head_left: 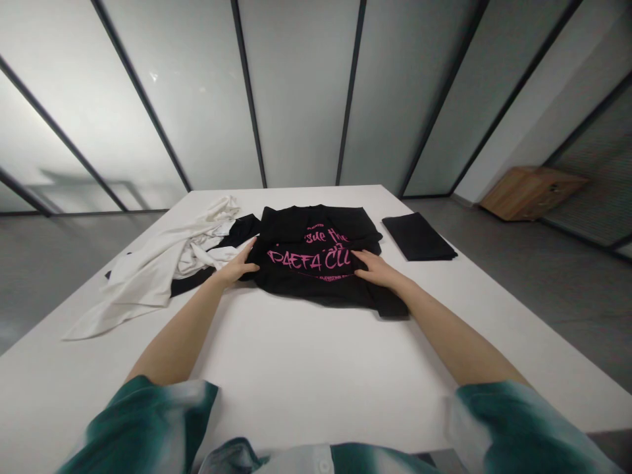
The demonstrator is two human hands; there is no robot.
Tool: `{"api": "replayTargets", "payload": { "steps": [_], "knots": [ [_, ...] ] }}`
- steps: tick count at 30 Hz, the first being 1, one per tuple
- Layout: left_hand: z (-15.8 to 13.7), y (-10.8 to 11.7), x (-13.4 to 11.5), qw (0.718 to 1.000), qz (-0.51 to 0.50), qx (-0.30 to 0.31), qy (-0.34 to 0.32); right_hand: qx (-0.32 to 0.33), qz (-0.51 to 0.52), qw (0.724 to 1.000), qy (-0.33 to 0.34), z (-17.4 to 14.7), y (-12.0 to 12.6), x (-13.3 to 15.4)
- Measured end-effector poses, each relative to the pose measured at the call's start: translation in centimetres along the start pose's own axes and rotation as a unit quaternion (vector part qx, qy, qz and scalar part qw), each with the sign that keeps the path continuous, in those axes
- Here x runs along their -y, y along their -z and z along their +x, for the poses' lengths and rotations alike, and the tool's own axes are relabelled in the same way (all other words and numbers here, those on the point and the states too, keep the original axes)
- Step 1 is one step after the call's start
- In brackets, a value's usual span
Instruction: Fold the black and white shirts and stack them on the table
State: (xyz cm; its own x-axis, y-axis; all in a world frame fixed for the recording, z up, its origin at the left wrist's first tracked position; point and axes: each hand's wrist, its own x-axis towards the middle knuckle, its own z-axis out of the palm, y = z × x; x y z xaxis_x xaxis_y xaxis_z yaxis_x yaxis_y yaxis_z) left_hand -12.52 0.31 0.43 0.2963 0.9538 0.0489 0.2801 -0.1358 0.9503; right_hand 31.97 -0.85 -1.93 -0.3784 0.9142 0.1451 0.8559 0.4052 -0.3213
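Touching black shirt (316, 287): left hand (237, 267) at edge; right hand (376, 268), fingers (364, 255) atop.

Printed garment (316, 289): matt cloth. Tabletop (326, 368): smooth, matt. Wall panels (301, 99): frosted glass. Cabinet (518, 192): wood-grained.

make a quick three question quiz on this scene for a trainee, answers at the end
1. Which thing do the left hand and right hand both touch?
2. True or false: the white cloth lies left of the folded cloth.
3. The left sleeve is:
a) plain red
b) green and white
c) all black

Key:
1. The printed garment
2. True
3. b
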Motion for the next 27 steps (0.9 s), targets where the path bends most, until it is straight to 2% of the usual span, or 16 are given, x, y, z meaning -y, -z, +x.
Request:
{"api": "replayTargets", "payload": {
  "steps": [3, 5, 9, 12, 15, 19, 21, 24, 27],
  "knots": [
    [0.3, -0.3, 0.3, 0.994, 0.094, 0.035, -0.046, -0.018, -0.029, 0.999, -0.006, 0.2, 0.2, -0.8],
    [0.6, -0.4, 0.7, 0.989, 0.128, 0.036, -0.068, -0.046, -0.05, 0.997, -0.031, 0.2, 0.5, -1.2],
    [1.1, -0.9, 1.7, 0.983, 0.157, 0.009, -0.094, -0.102, -0.078, 0.989, -0.078, -0.1, 1.1, -1.9],
    [1.2, -1.1, 1.9, 0.975, 0.194, -0.036, -0.105, -0.135, -0.066, 0.982, -0.11, -0.5, 1.7, -2.0],
    [1.0, -1.2, 1.6, 0.96, 0.247, -0.102, -0.086, -0.153, -0.013, 0.979, -0.132, -0.9, 2.2, -1.7],
    [0.7, -1.1, 1.4, 0.945, 0.284, -0.16, 0.003, -0.135, 0.025, 0.985, -0.105, -1.1, 2.1, -0.7],
    [0.6, -1.1, 1.3, 0.942, 0.286, -0.172, 0.031, -0.12, 0.031, 0.987, -0.1, -1.1, 1.9, -0.4],
    [0.7, -1.2, 1.1, 0.948, 0.25, -0.192, 0.041, -0.107, 0.034, 0.988, -0.102, -0.9, 1.8, -0.2],
    [0.8, -1.3, 0.6, 0.973, 0.122, -0.189, 0.041, -0.075, 0.04, 0.992, -0.096, -1.0, 2.1, -0.2]
  ]
}}
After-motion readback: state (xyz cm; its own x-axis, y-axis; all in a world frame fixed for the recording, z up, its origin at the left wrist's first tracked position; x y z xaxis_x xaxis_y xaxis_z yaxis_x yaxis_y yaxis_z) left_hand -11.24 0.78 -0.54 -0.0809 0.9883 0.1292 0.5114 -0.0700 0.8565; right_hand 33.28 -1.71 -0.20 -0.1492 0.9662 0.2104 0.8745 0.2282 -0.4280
